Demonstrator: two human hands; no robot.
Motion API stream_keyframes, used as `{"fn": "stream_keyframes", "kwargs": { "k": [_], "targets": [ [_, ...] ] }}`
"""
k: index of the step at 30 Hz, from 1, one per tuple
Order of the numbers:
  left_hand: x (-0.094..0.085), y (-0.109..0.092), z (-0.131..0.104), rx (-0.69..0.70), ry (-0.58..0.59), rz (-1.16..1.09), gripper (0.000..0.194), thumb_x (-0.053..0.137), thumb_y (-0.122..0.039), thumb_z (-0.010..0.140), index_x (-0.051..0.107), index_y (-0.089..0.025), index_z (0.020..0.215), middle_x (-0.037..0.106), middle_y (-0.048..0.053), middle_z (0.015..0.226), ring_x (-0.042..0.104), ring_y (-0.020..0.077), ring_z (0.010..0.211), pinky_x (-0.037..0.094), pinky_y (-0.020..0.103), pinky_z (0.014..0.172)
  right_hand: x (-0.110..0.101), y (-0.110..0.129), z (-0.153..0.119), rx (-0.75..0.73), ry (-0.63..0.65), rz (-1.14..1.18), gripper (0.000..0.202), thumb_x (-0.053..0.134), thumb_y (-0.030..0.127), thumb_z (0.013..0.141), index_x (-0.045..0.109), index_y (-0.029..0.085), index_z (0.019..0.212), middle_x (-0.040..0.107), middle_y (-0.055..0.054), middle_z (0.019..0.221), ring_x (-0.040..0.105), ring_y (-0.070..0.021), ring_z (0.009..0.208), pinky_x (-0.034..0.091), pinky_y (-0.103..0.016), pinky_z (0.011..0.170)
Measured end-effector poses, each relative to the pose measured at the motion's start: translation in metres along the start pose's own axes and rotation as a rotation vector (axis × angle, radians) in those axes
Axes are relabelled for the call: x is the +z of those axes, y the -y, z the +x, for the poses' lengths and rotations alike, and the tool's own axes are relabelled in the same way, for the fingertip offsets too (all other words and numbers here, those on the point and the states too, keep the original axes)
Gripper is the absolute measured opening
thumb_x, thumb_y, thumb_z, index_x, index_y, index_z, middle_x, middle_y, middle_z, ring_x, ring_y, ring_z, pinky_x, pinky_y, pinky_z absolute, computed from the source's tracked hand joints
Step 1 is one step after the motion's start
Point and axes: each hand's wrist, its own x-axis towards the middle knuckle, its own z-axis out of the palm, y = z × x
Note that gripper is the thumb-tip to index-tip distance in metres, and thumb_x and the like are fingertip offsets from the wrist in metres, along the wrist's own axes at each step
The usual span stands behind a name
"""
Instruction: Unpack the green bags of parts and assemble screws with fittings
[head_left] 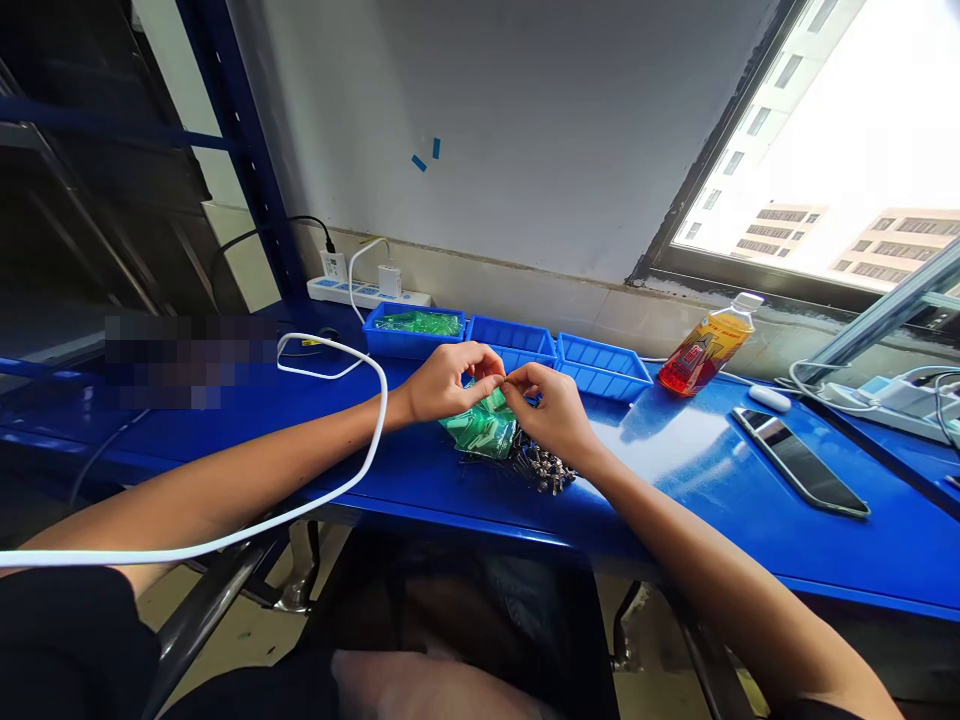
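Note:
Both hands meet above a green plastic bag that lies on the blue table. My left hand has its thumb and index finger pinched together at the upper edge of the bag. Touching it fingertip to fingertip, my right hand is pinched too. Whatever sits between the fingertips is too small to make out. A pile of small metal parts with dark leads rests beside the bag, under my right hand.
Behind the hands stand three blue trays, the left one holding green bags. A drink bottle and a phone are to the right. A white cable crosses my left forearm. A power strip lies by the wall.

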Motion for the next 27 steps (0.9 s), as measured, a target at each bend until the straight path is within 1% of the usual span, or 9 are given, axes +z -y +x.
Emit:
{"fn": "stream_keyframes", "kwargs": {
  "k": [8,12,14,20,27],
  "targets": [
    [0.0019,-0.0016,0.0024,-0.150,0.003,-0.169,0.018,0.052,-0.031,0.074,0.057,-0.014,0.071,0.061,0.001,0.070,0.052,0.0112,0.065,0.043,0.024,0.063,-0.0006,0.0029,0.0005,-0.006,-0.020,0.021,0.011,0.054,0.021,0.076,0.056,0.019,0.065,0.060,0.001,0.061,0.052,-0.0106,0.057,0.040,-0.023,0.056],
    [0.0033,-0.0017,0.0037,-0.241,0.020,-0.275,0.017,0.053,-0.031,0.071,0.055,-0.015,0.068,0.057,0.000,0.066,0.050,0.0103,0.062,0.042,0.022,0.057,-0.0007,0.0041,0.0006,0.025,-0.008,0.032,0.011,0.053,0.020,0.075,0.056,0.019,0.065,0.060,0.001,0.061,0.051,-0.0106,0.057,0.040,-0.023,0.056],
    [0.0031,-0.0017,0.0040,-0.263,0.037,-0.311,0.017,0.053,-0.031,0.069,0.053,-0.015,0.067,0.054,-0.001,0.063,0.048,0.0097,0.060,0.040,0.021,0.054,-0.0004,0.0041,0.0004,0.035,0.000,0.042,0.010,0.053,0.020,0.075,0.057,0.019,0.066,0.060,0.001,0.061,0.051,-0.0106,0.057,0.040,-0.023,0.056],
    [0.0022,-0.0028,0.0050,-0.260,0.060,-0.289,0.016,0.051,-0.031,0.067,0.052,-0.015,0.066,0.050,-0.002,0.062,0.044,0.0089,0.056,0.037,0.021,0.052,0.0014,0.0016,-0.0010,0.014,0.020,0.039,0.010,0.052,0.020,0.076,0.058,0.019,0.068,0.059,0.001,0.061,0.051,-0.0105,0.057,0.039,-0.023,0.055],
    [0.0034,-0.0059,0.0054,-0.321,0.045,-0.227,0.013,0.049,-0.027,0.065,0.052,-0.015,0.063,0.050,-0.002,0.059,0.043,0.0095,0.055,0.035,0.021,0.051,0.0024,-0.0006,-0.0026,-0.057,0.021,-0.068,0.010,0.051,0.018,0.078,0.058,0.020,0.070,0.061,0.000,0.066,0.055,-0.0126,0.064,0.041,-0.024,0.061]
  ]
}}
